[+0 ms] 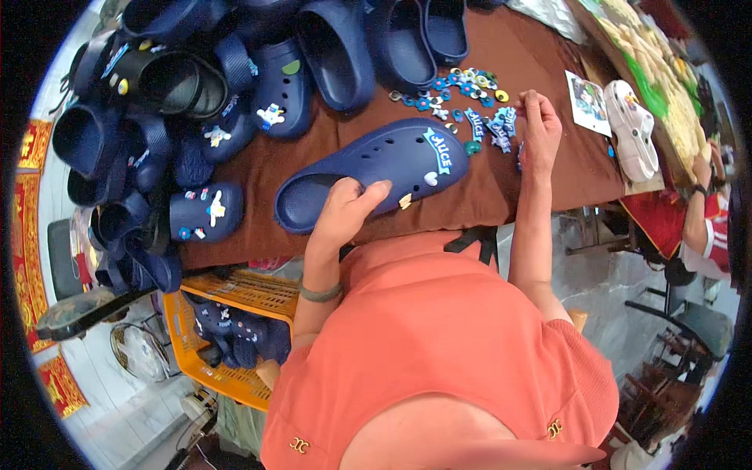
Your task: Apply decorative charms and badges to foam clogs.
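Observation:
A navy blue clog (352, 168) lies on the brown cloth, its toe pointing right. My left hand (348, 207) grips its near side, the thumb lying over the upper. A light-blue lettered charm (439, 151), a pale heart charm (430, 178) and a small cream charm (405, 202) sit on the toe part. To the right, my right hand (540, 129) is closed with fingers and thumb together; whatever it may hold is hidden. Beside it lies a cluster of blue star-like charms (501, 127), with another lettered charm (475, 125) just left of them.
Many navy clogs (333, 55) are heaped at the far left; some carry charms. Loose round and flower charms (446, 90) lie beyond the worked clog. At right are a picture card (587, 103) and a white clog (631, 131). An orange crate (227, 384) holds more clogs. Another person's arm (697, 204) is far right.

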Demonstrator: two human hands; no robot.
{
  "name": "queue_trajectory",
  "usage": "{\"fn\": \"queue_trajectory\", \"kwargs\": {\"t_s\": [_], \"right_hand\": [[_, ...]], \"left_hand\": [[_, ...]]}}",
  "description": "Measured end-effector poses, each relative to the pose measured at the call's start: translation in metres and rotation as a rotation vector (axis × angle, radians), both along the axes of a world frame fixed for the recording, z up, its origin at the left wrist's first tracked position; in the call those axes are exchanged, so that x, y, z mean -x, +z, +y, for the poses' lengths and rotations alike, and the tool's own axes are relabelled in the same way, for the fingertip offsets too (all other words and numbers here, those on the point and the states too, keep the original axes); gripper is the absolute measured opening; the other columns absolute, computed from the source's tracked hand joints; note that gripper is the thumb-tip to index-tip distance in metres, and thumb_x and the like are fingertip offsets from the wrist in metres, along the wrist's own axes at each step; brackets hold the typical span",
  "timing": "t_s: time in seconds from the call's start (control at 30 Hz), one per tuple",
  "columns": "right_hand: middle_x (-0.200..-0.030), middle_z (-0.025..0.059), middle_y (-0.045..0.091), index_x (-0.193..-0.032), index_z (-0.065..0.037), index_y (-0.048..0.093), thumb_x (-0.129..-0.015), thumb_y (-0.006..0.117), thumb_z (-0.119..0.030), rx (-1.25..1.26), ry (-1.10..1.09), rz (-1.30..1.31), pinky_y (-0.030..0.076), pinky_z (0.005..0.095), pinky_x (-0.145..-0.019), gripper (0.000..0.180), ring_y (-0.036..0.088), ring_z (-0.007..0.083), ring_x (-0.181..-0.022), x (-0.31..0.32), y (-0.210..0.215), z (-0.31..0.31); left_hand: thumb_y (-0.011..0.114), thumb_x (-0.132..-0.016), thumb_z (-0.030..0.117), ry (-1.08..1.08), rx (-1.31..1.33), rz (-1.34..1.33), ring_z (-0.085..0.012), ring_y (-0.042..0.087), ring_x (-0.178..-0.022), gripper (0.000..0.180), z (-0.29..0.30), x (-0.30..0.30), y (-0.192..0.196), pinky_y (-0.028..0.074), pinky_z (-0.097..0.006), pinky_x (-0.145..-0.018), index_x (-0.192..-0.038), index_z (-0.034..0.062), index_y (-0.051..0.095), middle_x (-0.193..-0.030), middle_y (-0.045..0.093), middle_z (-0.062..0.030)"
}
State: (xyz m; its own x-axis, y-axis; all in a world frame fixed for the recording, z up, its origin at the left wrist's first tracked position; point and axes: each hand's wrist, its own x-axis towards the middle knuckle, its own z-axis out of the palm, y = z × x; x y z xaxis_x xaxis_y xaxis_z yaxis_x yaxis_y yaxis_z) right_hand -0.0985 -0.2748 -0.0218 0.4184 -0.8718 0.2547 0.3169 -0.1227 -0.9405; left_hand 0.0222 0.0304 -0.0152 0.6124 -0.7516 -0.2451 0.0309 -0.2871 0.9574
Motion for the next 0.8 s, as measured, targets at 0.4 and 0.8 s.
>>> {"fn": "queue_trajectory", "kwargs": {"t_s": [0.4,0.8], "right_hand": [[-0.095,0.0055,0.065,-0.099,-0.012,0.069,-0.079,0.073,-0.018,1.023,0.431,0.819,0.035,0.0385,-0.093,0.021,0.059,0.0229,-0.098,0.029,0.007,0.01],[-0.096,0.0068,0.069,-0.095,-0.009,0.072,-0.082,0.07,-0.013,0.998,0.121,0.686,0.037,0.0377,-0.088,0.014,0.06,0.0241,-0.093,0.018,0.023,0.033]], "left_hand": [[0.066,-0.086,0.025,-0.034,0.1,-0.109,-0.0136,0.061,-0.075,0.031,-0.001,0.008,0.015,0.049,-0.031,-0.069,-0.092,-0.0051,0.068,-0.079,0.067,-0.0065],[0.081,-0.074,0.035,-0.47,0.065,-0.228,-0.0274,0.048,-0.125,0.075,0.008,0.005,0.02,0.036,-0.039,-0.106,-0.131,-0.0031,0.051,-0.132,0.054,-0.0165]]}}
